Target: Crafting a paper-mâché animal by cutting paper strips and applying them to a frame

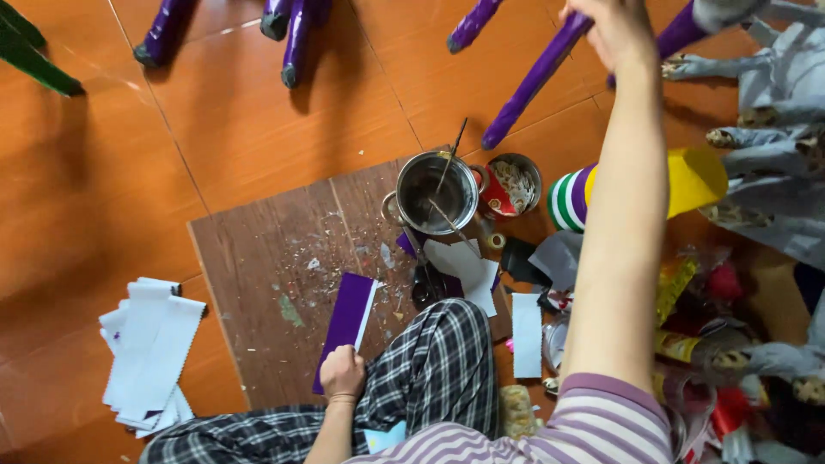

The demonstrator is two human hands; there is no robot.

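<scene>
One purple sheet (345, 322) lies on the brown board (258, 283), its near end pinched by the left hand (342, 373); it looks thin, light and floppy, best held at an edge. Far right, the right hand (617, 30) grips a stiff purple tube (537, 77).

A steel pot (434, 191) stands at the board's (258, 283) two o'clock (brushes inside); white strips (148, 354) lie at its eight.

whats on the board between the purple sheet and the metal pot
In the head view, only scattered scraps and paint flecks on the brown board lie between the purple sheet and the metal pot.
</scene>
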